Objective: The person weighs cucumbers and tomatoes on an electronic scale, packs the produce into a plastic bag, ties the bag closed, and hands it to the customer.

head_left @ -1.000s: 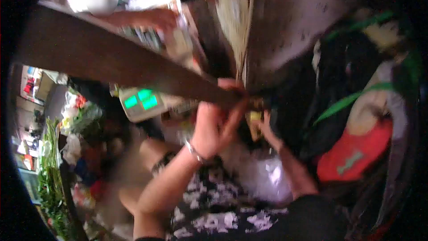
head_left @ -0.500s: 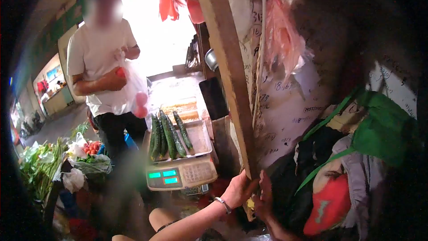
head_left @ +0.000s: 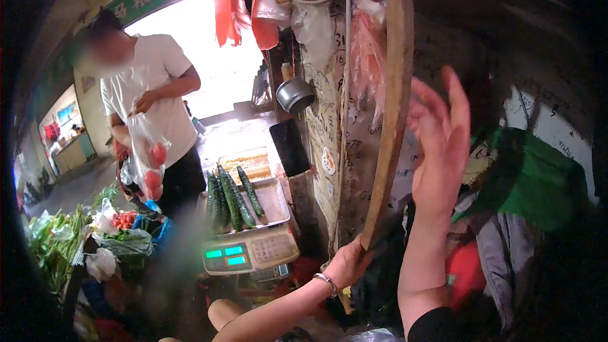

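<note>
A long wooden plank (head_left: 394, 88) stands nearly upright in front of the wall. My left hand (head_left: 349, 262), with a silver bangle at the wrist, is closed round the plank near its lower end. To the right of the plank, my right hand (head_left: 440, 145) is raised with its fingers apart and nothing in it; whether the fingertips touch the wood I cannot tell. Left of my hands is a digital scale (head_left: 278, 250) with lit green displays. Several cucumbers (head_left: 231, 199) lie in the scale's metal tray.
A person (head_left: 152, 82) in a white shirt stands beyond the scale, with a clear bag (head_left: 149, 152) of red produce. Leafy vegetables (head_left: 54, 240) are piled at left. A metal pot (head_left: 295, 94) and pink bags (head_left: 367, 57) hang by the wall. A green cloth (head_left: 538, 177) hangs at right.
My right hand has left the plank's lower end and risen beside it. The plank's top has swung right. My left hand keeps its hold. The person has shifted left and lowered their head.
</note>
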`<state>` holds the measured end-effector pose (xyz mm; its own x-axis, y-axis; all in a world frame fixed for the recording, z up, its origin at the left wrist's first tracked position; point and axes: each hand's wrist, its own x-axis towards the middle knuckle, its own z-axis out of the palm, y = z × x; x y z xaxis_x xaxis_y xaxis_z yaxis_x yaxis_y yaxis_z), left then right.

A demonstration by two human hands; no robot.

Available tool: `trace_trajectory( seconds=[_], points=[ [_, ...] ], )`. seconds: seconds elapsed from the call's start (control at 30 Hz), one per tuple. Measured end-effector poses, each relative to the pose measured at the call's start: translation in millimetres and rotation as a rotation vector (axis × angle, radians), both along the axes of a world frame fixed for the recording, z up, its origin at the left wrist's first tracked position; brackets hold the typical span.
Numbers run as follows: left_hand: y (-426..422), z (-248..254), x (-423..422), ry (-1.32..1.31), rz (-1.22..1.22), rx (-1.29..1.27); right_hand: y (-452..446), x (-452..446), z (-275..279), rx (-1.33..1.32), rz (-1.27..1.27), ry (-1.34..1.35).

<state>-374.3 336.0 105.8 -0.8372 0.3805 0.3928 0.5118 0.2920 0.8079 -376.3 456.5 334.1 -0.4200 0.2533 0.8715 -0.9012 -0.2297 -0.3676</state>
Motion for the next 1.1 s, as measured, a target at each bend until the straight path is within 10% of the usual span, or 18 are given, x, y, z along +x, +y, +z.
trace_trajectory(
  seconds=[0.33,1.1],
  points=[
    [10.4,8.3,1.6,-0.099,0.003,-0.039,7.6,-7.9,88.5,0.059,-0.062,0.164],
    [10.0,4.8,-1.5,-0.085,-0.034,-0.044,-0.9,-8.0,92.3,0.03,-0.146,0.048]
  ],
)
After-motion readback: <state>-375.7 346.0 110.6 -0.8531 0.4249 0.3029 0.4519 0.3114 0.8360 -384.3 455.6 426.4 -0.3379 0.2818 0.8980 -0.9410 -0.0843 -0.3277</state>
